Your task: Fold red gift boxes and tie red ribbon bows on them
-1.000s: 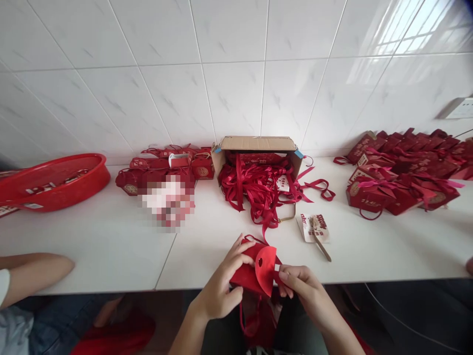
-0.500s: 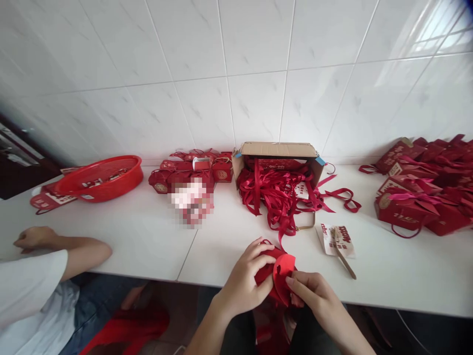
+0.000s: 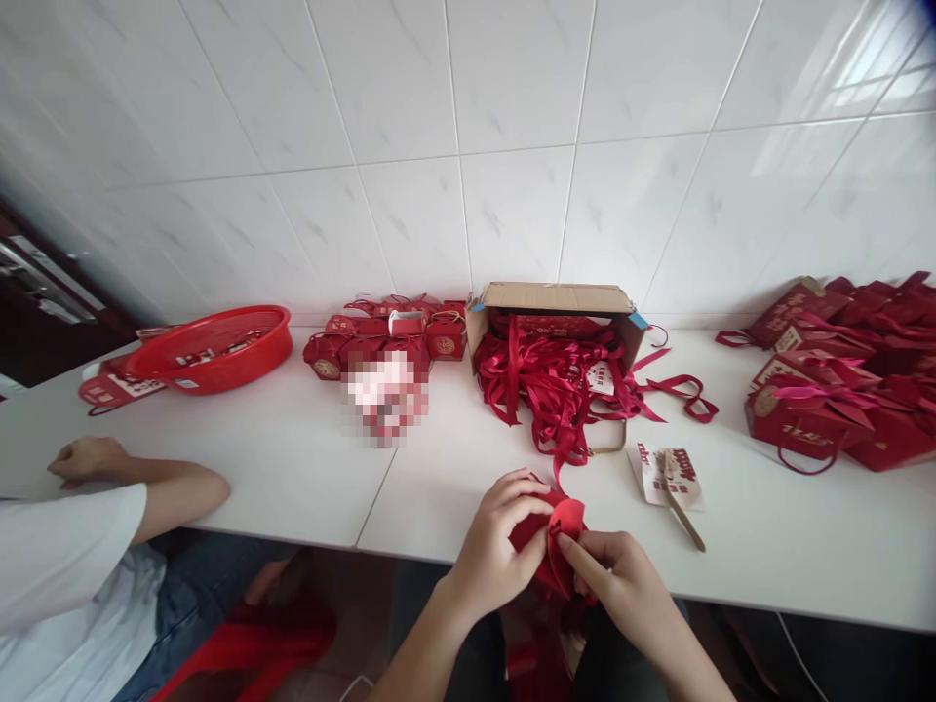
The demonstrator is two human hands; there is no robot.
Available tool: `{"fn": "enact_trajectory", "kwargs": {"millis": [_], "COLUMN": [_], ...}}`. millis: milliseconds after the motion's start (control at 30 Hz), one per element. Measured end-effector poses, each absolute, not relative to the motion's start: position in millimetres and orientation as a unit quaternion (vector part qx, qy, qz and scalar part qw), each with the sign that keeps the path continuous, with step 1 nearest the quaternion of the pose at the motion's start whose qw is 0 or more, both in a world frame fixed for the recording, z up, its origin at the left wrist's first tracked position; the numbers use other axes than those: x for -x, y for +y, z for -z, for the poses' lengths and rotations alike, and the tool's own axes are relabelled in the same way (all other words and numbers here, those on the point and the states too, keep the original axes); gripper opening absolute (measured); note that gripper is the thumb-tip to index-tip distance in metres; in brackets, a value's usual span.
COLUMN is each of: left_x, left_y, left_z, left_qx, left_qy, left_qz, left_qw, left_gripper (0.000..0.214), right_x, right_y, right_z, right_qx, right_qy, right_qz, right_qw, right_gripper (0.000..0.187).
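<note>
A small red paper gift box (image 3: 566,522) is between my hands at the table's front edge, its rounded flap facing me. My left hand (image 3: 501,541) is wrapped round its left side. With thumb and fingers closed, my right hand (image 3: 614,570) presses at the flap from the right, near a dark slot in it. Part of the box is hidden behind my fingers. Just beyond lies a heap of dark red ribbons (image 3: 541,380), spilling from an open cardboard box (image 3: 560,294). One ribbon trails down towards the gift box.
Finished-looking red boxes with bows (image 3: 811,414) crowd the right side. A printed card (image 3: 669,476) with a thin wooden stick (image 3: 685,522) lies nearer. To the left are smaller red boxes (image 3: 446,336) and a red plastic basin (image 3: 219,370). A co-worker's arm (image 3: 179,492) rests at the far left.
My right thumb and fingers have moved slightly left and up onto the flap, closer to the slot. The left hand keeps its hold. The whole view has shifted a little.
</note>
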State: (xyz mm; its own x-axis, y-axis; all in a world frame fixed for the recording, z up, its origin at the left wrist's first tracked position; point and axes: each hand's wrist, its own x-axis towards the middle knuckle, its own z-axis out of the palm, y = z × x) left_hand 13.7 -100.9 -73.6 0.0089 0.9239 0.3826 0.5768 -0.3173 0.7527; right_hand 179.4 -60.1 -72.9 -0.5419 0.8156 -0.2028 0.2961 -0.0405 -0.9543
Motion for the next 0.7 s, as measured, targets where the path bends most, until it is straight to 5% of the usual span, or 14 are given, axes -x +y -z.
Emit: {"fn": "enact_trajectory", "kwargs": {"millis": [700], "left_x": [-14.4], "left_y": [-99.6], "left_z": [75.8], "left_qx": [-0.701], "left_qy": [0.523], "left_qz": [-0.455], "left_qw": [0.166], "left_gripper": [0.024], "right_x": [-174.4], "right_y": [-55.5], "right_z": [78.7], "right_qx": [0.487], "right_qy": [-0.682], "right_qz": [-0.496], "right_qw": [0.224], "right_gripper": [0.058]}}
